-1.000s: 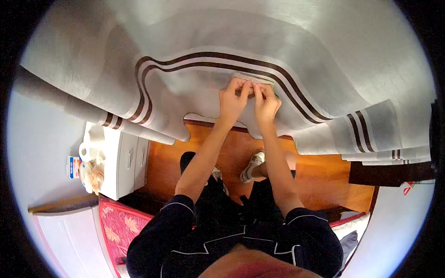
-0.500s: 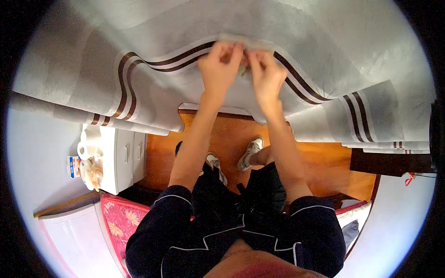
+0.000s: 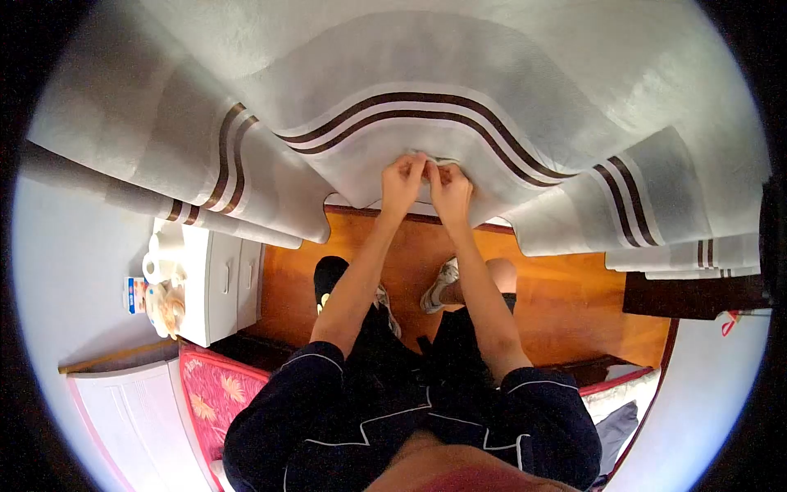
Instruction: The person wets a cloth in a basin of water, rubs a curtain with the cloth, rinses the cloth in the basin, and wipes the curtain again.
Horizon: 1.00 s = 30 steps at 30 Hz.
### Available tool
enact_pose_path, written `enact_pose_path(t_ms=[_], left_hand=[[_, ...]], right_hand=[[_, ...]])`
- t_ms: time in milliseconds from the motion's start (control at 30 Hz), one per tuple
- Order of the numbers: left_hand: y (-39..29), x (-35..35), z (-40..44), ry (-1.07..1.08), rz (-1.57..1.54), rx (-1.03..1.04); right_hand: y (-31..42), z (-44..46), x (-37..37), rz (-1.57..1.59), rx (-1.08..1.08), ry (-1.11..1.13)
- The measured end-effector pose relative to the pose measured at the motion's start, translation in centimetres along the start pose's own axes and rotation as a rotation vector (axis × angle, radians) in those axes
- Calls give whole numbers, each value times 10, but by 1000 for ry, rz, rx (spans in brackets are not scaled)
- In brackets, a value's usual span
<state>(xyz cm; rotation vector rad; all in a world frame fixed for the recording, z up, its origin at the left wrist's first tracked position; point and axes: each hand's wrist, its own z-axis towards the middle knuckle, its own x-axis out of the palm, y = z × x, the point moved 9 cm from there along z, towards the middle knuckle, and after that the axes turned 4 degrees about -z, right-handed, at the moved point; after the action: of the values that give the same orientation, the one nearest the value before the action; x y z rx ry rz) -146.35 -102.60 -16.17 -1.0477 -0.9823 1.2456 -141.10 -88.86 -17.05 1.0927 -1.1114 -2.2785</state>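
Observation:
A pale grey curtain (image 3: 344,61) with two dark brown stripes hangs in wavy folds across the upper view. Below the stripes, close to its lower edge, my left hand (image 3: 402,180) pinches a small fold of the cloth between thumb and fingers. Right beside it, my right hand (image 3: 450,187) pinches the same fold, the fingertips of both hands nearly touching. A short raised ridge of cloth shows over the right fingers. Whether something small is also between the fingertips is hidden.
A white cabinet (image 3: 215,283) stands at the left, with paper rolls (image 3: 153,267) and other items on top. A red flowered mattress (image 3: 217,389) lies behind at lower left. Wooden floor (image 3: 566,303) runs under my feet. A dark ledge (image 3: 689,295) juts out at right.
Both hands have come down and closer to me, from stripe height to below the stripes. The curtain's middle stripes now show unbroken, and the legs have shifted slightly.

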Motion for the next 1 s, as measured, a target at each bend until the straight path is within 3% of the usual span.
enact_pose_path(t_ms=[67,133,200,467,600,667,733,833,933,967,1000], left_hand=[[13,0,-1,-2,-57,-105],[4,-4,6,-10,83,15],[3,-2,7,10,136,2],[-5,5,-2,-97,348,95],[-8,43,-18,-67,378,56],[-4,78,-17,-13,462,30],[-22,115,-34,49,363,225],[-7,158,-43,231,405,2],[-23,177,-47,259,311,-30],[-25,177,-49,265,304,-26],[-22,175,-49,302,335,-45]], right_hand=[[3,-1,-6,25,1,-16],[3,5,1,64,85,64],[-2,5,7,22,82,31],[15,9,-6,-50,-80,69],[-17,11,-32,-54,-94,42],[-54,18,-46,-118,1,96],[-86,7,-73,-132,43,39],[-92,5,-117,-176,198,-34],[-101,11,-136,-296,117,-42],[-130,-1,-123,-200,296,-8],[-131,-4,-128,-202,291,-20]])
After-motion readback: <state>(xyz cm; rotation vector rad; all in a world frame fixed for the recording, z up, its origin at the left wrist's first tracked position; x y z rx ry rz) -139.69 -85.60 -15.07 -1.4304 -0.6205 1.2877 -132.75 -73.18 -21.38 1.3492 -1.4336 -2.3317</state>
